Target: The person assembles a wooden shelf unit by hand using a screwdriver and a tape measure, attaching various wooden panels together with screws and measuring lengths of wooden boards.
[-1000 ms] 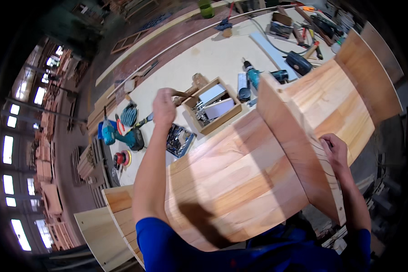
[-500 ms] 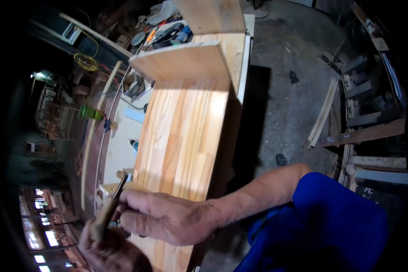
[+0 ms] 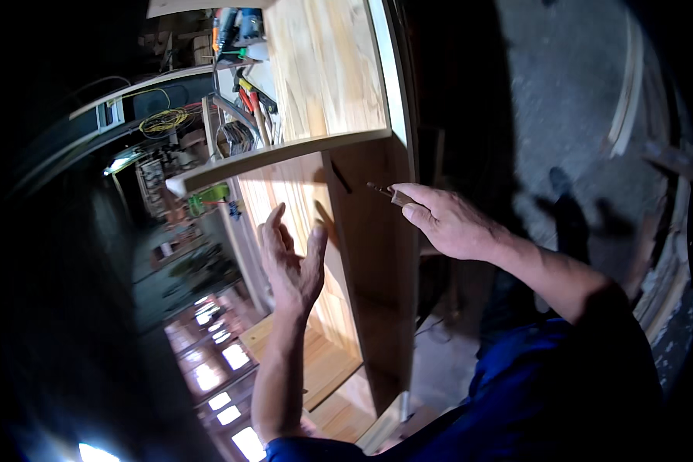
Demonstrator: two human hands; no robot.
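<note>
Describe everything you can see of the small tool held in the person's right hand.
The small tool is a short, slim hand tool with a brownish, wood-like handle and a thin dark shaft ending in a point; its exact kind cannot be told. The right hand pinches the handle end between thumb and fingers, so most of the handle is hidden. It lies nearly level, tip pointing left toward the wooden panel of the pale timber cabinet, close beside a dark slanted mark there. Whether the tip touches the wood cannot be told. The left hand is apart from it.

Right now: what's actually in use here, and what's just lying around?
In use:
- right hand gripping a small wooden-handled tool
- left hand, open, empty
- wooden shelf unit

Lying about:
- hand tools on the bench
- coiled yellow cord
</note>
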